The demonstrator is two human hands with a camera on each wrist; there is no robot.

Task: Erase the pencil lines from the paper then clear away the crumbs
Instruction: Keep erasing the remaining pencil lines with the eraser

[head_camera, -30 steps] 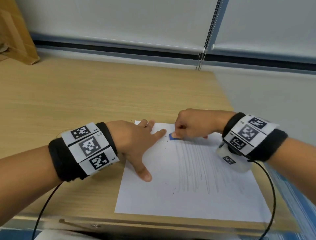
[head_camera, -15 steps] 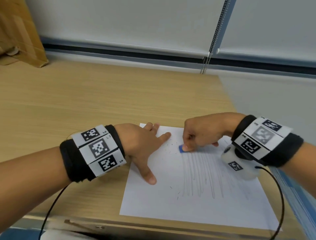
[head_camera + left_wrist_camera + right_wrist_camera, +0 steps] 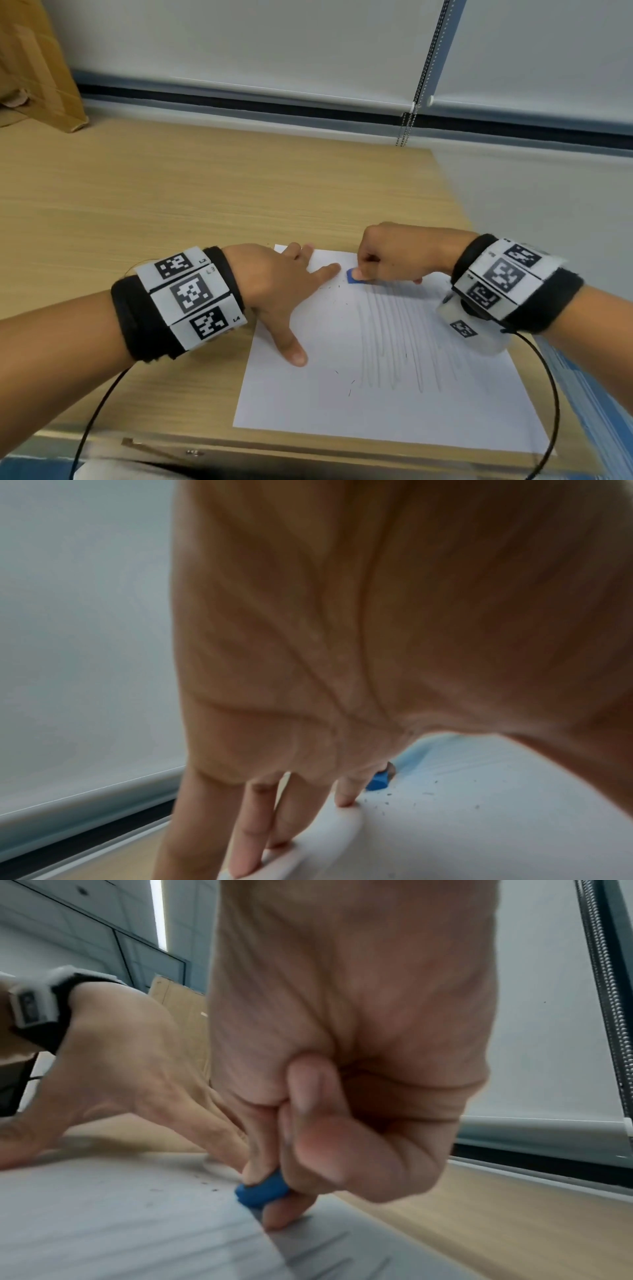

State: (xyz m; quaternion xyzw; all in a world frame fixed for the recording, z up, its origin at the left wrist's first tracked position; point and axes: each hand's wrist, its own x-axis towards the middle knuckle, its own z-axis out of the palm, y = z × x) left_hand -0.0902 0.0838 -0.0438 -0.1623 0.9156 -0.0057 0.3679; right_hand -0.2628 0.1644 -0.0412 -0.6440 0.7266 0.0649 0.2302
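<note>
A white sheet of paper (image 3: 394, 404) lay flat on the wooden desk (image 3: 171, 205), at the desk's near right corner. Faint vertical pencil lines (image 3: 404, 339) covered the middle and right part of the paper.

The right hand (image 3: 394, 253) was positioned at the far edge of the paper, above the top ends of the pencil lines. Its fingers were curled, and thumb and fingertips pinched a small blue eraser (image 3: 354, 277). In the right wrist view the eraser (image 3: 262, 1191) was in contact with the paper surface.

The left hand (image 3: 274, 284) was placed on the far left corner of the paper with fingers straight and spread, pressing the sheet against the desk. Its index fingertip lay just beside the eraser; its thumb pointed toward the near edge of the paper. In the left wrist view the fingers (image 3: 250, 840) rested over the paper's edge.

Dark eraser crumbs (image 3: 342, 294) were scattered on the paper left of the pencil lines, near the eraser, with a few more toward the near edge.

A cardboard box (image 3: 30, 65) stood at the far left of the desk.
</note>
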